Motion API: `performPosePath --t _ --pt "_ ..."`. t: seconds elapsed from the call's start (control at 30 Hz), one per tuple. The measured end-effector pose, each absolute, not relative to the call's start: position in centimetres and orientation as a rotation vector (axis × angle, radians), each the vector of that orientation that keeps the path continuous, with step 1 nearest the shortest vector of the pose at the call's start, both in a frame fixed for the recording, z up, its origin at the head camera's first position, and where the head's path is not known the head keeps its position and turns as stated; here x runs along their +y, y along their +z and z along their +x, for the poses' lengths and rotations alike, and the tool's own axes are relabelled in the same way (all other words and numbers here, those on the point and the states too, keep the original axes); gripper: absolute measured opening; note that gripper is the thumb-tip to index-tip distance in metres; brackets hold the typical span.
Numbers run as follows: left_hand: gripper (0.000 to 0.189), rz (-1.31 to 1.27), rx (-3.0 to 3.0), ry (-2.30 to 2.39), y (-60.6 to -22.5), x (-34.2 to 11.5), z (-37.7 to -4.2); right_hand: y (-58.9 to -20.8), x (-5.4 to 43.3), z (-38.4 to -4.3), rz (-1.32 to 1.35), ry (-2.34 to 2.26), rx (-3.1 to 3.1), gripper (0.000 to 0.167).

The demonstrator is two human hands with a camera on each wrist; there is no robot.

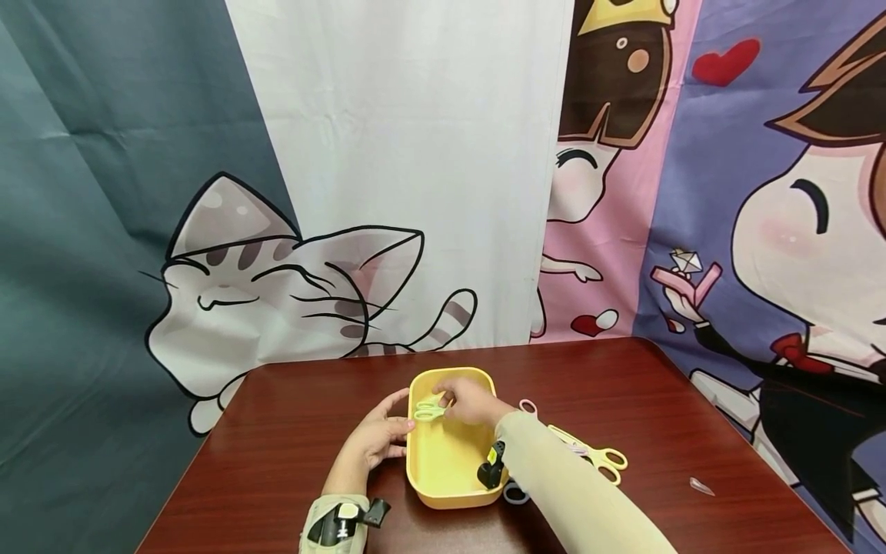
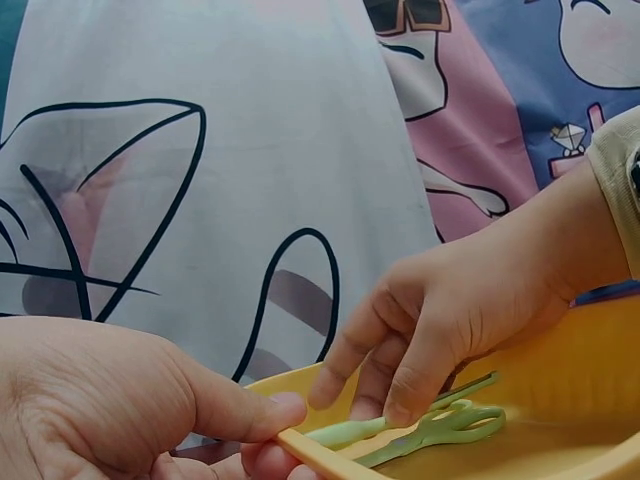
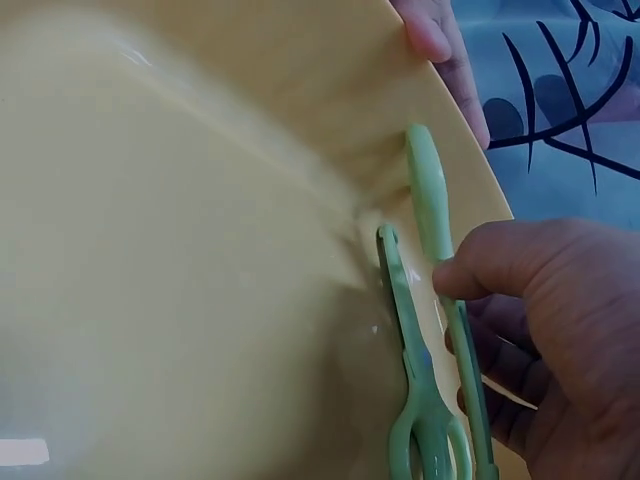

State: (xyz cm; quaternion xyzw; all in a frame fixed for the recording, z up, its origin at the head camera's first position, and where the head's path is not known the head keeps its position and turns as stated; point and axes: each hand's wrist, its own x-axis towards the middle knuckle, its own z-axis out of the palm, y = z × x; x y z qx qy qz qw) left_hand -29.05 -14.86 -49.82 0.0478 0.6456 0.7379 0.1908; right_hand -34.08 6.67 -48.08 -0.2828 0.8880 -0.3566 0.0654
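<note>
At box (image 1: 444, 465) rim: left hand (image 1: 377, 438) pinches; loosening may shift it.
Inside box: right hand (image 1: 471, 402) pinches scissors (image 3: 432, 215); slipping fingers may drop them.

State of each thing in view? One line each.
Yellow bin: upright, open
Lying green scissors: look closed
Held green tool: pinched, opening unclear
Yellow scissors: partly hidden, opening unclear
Pink handle: rest hidden
Grey handle: rest hidden
Left hand: gripping bin's edge
Right hand: pinching green tool

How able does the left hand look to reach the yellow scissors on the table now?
Probably not easily: the left hand grips the yellow bin, and the right forearm lies between that hand and the yellow scissors.
</note>
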Motion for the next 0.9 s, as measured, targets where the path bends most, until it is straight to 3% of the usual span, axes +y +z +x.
performPosePath --t 0.9 --pt "0.067 0.122 1.830 2.071 -49.9 -15.0 -28.9 -47.2 6.6 -32.4 -0.826 -0.781 2.684 0.046"
